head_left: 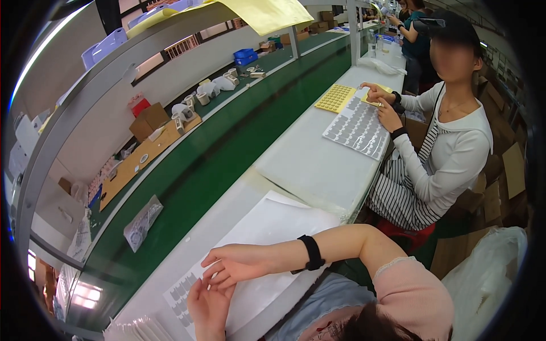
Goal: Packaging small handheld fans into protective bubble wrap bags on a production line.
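Note:
My right hand (236,265), with a black band on its wrist, reaches across the white worktable (318,176). Its palm shows and its fingers are loosely bent and apart. Below it my left hand (209,307) points upward, fingers apart, its fingertips meeting or overlapping those of the right. I make out nothing held between them. Under the hands lies a sheet of grey die-cut stickers (181,296), partly covered by my hands. A large white sheet (270,224) is spread beside it, beneath my right forearm.
A co-worker (449,136) sits to the right, handling a yellow sheet above another grey sticker sheet (358,133). A green conveyor belt (227,153) runs past the table, carrying a clear plastic bag (142,223). White papers (139,329) stack at the near edge; a metal shelf frame arches overhead.

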Demonstrator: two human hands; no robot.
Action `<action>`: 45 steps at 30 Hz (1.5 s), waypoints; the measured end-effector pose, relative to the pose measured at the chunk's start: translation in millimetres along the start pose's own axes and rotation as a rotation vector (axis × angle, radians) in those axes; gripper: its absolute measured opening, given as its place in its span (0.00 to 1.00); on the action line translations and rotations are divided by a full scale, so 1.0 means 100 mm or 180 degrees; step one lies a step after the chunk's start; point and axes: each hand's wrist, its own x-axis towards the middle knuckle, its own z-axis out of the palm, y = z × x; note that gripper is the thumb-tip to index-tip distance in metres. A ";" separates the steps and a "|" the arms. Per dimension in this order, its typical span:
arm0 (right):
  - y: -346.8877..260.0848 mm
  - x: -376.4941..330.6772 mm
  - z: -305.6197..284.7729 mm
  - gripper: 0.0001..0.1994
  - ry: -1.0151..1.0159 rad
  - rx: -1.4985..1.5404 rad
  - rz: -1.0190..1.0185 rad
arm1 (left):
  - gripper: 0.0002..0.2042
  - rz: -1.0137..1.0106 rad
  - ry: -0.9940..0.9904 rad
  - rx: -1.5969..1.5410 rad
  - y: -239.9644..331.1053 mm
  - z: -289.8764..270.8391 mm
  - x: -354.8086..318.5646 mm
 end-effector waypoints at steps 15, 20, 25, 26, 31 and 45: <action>0.00 -0.06 -0.33 0.12 0.0259 -0.8942 -0.3807 | 0.27 0.3385 -0.0072 0.8167 0.09 0.20 -0.18; 0.26 0.20 -0.73 0.11 0.0107 -0.8849 -0.4020 | 0.25 0.2713 0.0108 0.9001 -0.11 -0.05 0.02; 0.43 0.28 -0.74 0.11 0.0610 -0.8763 -0.3686 | 0.22 0.2076 -0.0062 0.8732 -0.19 -0.22 0.01; 0.45 0.28 -0.74 0.11 0.0603 -0.8746 -0.3595 | 0.22 0.1943 -0.0144 0.8631 -0.19 -0.23 0.01; 0.44 0.27 -0.79 0.12 0.0495 -0.8467 -0.3412 | 0.21 0.2084 -0.0246 0.8638 -0.15 -0.27 0.02; 0.42 0.12 -0.81 0.19 0.0489 -0.8339 -0.3301 | 0.22 0.2084 -0.0363 0.8653 -0.15 -0.26 0.06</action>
